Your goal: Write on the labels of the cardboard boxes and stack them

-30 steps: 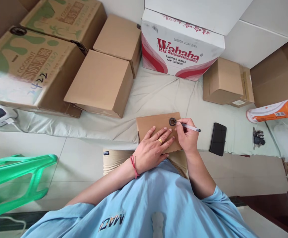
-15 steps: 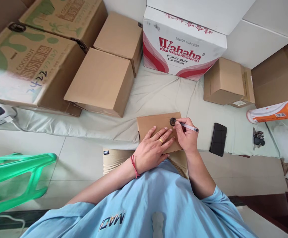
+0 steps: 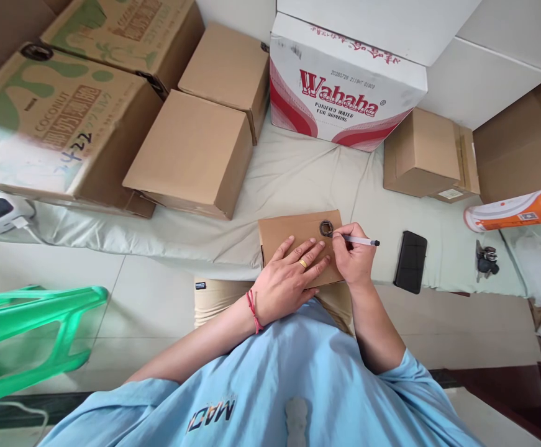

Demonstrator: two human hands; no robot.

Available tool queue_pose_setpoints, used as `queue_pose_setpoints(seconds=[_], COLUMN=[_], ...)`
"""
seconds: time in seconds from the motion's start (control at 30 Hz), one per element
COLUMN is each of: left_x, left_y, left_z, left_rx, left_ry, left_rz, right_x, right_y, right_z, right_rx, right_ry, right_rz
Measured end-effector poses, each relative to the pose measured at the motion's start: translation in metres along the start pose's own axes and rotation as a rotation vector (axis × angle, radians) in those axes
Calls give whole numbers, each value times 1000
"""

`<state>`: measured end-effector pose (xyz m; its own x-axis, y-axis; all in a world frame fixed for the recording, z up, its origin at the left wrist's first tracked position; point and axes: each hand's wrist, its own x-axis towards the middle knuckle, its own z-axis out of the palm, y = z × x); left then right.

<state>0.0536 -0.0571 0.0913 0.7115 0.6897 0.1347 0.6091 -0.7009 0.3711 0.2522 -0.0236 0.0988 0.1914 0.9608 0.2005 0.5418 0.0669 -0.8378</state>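
A flat brown piece of cardboard (image 3: 289,228), perhaps a small box, lies at the front edge of the cloth-covered surface. My left hand (image 3: 293,273) rests flat on it, fingers spread, with a ring and a red wrist cord. Near its upper right corner is a dark round mark or ring (image 3: 326,228) with a lighter squarish middle. In my right hand (image 3: 354,257) a pen (image 3: 363,241) is pinched, its dark end pointing right. The pen's tip is at the right side of the round mark, partly hidden by my fingers.
Right of my hand lie a black phone (image 3: 410,261) and keys (image 3: 487,261), below an orange bottle (image 3: 526,208). Behind stand a white Wahaha carton (image 3: 345,81) and brown boxes (image 3: 190,149). A green plastic stool (image 3: 41,316) is on the floor at left.
My right hand has shifted slightly right, and the pen is tilted flatter. More of the round mark now shows. My left hand stays in place.
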Motion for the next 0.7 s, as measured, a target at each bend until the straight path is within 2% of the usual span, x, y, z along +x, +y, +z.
queue_pose_setpoints(seconds=[0.13, 0.27, 0.37, 0.43, 0.5, 0.57, 0.63, 0.7], left_x=[0, -1, -1, -1, -2, -2, -2, -2], left_y=[0, 0, -1, -1, -1, -2, -2, -2], left_z=[0, 0, -1, -1, 0, 1, 2, 2], left_rx=[10, 22, 27, 30, 31, 29, 23, 18], left_ry=[0, -3, -3, -5, -1, 7, 8, 0], left_rz=[2, 1, 2, 1, -1, -7, -11, -16], right_x=[-2, -6, -7, -6, -6, -7, -10, -13], right_y=[0, 4, 15, 29, 45, 61, 75, 84], right_z=[1, 2, -3, -12, -25, -39, -51, -61], right_rx=[-12, 2, 4, -62, -224, -459, -687, -821], right_ry=[76, 211, 321, 347, 310, 206, 35, -139], right_rz=[-5, -9, -52, -92, -103, -41, 83, 192])
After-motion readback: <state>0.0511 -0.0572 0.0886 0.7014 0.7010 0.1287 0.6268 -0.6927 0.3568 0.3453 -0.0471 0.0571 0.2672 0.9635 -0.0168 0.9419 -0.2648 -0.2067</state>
